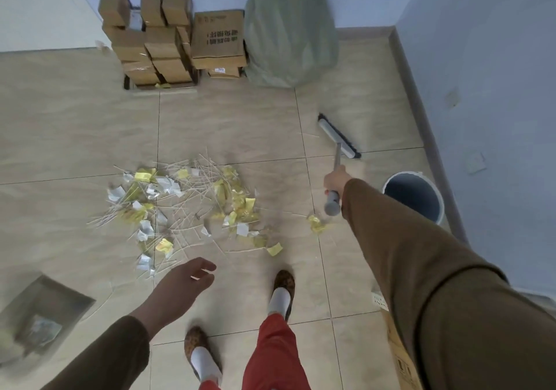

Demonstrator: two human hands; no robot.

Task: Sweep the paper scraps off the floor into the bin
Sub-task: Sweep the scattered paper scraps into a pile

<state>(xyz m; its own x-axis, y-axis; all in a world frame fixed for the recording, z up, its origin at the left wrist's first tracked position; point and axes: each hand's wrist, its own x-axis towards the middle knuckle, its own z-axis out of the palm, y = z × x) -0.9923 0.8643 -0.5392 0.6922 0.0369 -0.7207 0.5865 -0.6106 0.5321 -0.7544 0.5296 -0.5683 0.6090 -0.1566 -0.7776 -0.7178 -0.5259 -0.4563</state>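
A pile of yellow and white paper scraps (pixel 186 206) mixed with thin sticks lies on the tiled floor ahead of my feet. One stray yellow scrap (pixel 316 224) sits to the right of the pile. My right hand (pixel 336 180) grips the grey handle of a broom (pixel 339 136), whose head rests on the floor to the right of and beyond the pile. My left hand (pixel 183 284) hangs with relaxed fingers and holds nothing, just below the pile. A round grey bin (pixel 413 195) stands by the right wall, right of my right hand.
A dark dustpan (pixel 45 308) with some scraps in it lies at the lower left. Stacked cardboard boxes (pixel 168 37) and a green sack (pixel 288 34) stand against the far wall. Another cardboard box (pixel 397 356) is at my right side.
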